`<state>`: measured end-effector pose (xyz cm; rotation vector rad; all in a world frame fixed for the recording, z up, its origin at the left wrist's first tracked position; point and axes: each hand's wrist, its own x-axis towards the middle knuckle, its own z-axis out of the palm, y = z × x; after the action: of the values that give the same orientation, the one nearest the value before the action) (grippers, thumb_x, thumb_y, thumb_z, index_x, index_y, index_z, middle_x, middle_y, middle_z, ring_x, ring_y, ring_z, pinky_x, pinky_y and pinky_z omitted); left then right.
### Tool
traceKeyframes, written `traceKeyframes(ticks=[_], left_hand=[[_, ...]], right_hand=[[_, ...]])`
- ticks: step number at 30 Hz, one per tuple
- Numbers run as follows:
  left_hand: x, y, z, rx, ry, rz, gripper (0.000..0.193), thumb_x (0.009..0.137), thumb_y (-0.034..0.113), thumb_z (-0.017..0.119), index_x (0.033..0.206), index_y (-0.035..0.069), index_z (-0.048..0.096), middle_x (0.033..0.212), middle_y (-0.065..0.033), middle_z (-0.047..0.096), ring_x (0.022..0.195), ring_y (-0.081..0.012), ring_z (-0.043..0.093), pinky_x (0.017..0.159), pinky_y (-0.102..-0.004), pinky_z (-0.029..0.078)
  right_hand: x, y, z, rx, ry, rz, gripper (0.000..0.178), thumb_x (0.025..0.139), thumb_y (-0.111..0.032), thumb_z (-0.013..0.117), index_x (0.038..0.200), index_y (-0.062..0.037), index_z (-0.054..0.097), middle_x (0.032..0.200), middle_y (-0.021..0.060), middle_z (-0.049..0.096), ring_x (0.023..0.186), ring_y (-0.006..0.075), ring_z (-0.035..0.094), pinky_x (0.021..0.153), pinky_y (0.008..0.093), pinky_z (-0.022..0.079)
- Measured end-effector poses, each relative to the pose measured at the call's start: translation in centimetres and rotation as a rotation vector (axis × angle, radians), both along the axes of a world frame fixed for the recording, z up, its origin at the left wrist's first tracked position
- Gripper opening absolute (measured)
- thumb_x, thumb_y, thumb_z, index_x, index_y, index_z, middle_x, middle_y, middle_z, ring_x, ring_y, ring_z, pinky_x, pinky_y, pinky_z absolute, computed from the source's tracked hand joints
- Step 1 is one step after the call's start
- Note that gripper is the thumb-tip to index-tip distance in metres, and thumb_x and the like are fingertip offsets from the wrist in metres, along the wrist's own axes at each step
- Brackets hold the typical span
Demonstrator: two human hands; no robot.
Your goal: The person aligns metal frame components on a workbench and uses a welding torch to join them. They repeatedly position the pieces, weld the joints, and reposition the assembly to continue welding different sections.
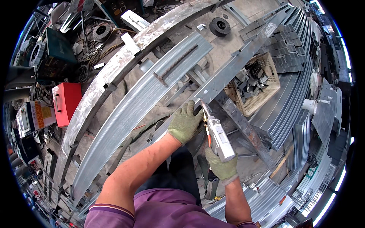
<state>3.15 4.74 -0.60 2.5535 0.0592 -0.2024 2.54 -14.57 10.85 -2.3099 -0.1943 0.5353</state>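
My right hand (221, 165), in a green-grey knit glove, is closed around the rear of a handheld welding gun (221, 140) with a boxy silver body and an orange line along its side. The gun's narrow nozzle points up and left, its tip close to a grey steel bar (211, 88) that runs diagonally past my hands. My left hand (185, 122), gloved alike, lies over the bar left of the nozzle, fingers stretched forward and slightly apart. Its palm side is hidden. Beyond it lies a wide curved steel channel (125, 106) with a rusty rebar T-piece (176, 64) on top.
A cream plastic crate (262, 102) of metal offcuts stands to the right, beside stacked steel profiles (292, 95). A pale curved beam (100, 81) arcs across the left. Past it are a red metal box (68, 103) and tangled cables. A black spool (219, 27) lies on the floor ahead.
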Motion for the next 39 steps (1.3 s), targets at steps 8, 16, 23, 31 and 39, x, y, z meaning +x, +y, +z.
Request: traceKeyframes(ticks=[8,16,23,31,39], left_hand=[[-0.1,-0.1,-0.1,0.017,-0.021,0.003,0.057,0.099,0.043,0.067,0.148,0.014,0.061,0.157,-0.0373,0.047,0.143,-0.052,0.052,0.114,-0.0584,0.046],[0.1,0.1,0.2,0.012,0.012,0.0,0.056,0.1,0.043,0.066,0.147,0.014,0.062,0.157,-0.0372,0.047,0.141,-0.0507,0.054,0.114,-0.0568,0.046],[0.1,0.2,0.8,0.069,0.002,-0.025,0.054,0.101,0.037,0.061,0.15,0.012,0.06,0.145,-0.0297,0.054,0.133,-0.0441,0.056,0.106,-0.0521,0.05],[-0.1,0.0,0.1,0.048,-0.045,0.009,0.054,0.101,0.035,0.061,0.149,0.011,0.06,0.148,-0.0318,0.052,0.134,-0.0455,0.056,0.108,-0.0545,0.049],[0.1,0.0,0.3,0.007,-0.023,0.006,0.053,0.099,0.034,0.064,0.147,0.009,0.062,0.148,-0.0328,0.051,0.134,-0.0465,0.055,0.108,-0.0546,0.05]], right_hand=[[-0.1,0.6,0.1,0.036,-0.001,-0.03,0.016,0.088,-0.015,0.084,0.097,-0.0033,0.077,0.081,0.0127,0.077,0.074,0.0267,0.079,0.068,0.0392,0.06],[-0.3,0.5,-0.3,0.006,0.0,-0.021,0.017,0.088,-0.015,0.085,0.098,-0.0032,0.078,0.081,0.0125,0.077,0.075,0.0272,0.079,0.068,0.0391,0.06],[0.0,0.4,-0.1,-0.047,-0.021,0.025,0.022,0.087,-0.019,0.086,0.101,-0.0042,0.078,0.082,0.0116,0.078,0.075,0.0268,0.079,0.07,0.0389,0.061],[0.2,1.1,0.8,-0.02,0.032,-0.042,0.021,0.087,-0.018,0.087,0.1,-0.0035,0.078,0.082,0.0105,0.078,0.076,0.0229,0.079,0.07,0.0374,0.061],[0.2,1.2,1.1,-0.004,0.045,-0.059,0.017,0.087,-0.014,0.087,0.096,-0.0017,0.078,0.078,0.0078,0.077,0.071,0.0185,0.077,0.066,0.0355,0.059]])
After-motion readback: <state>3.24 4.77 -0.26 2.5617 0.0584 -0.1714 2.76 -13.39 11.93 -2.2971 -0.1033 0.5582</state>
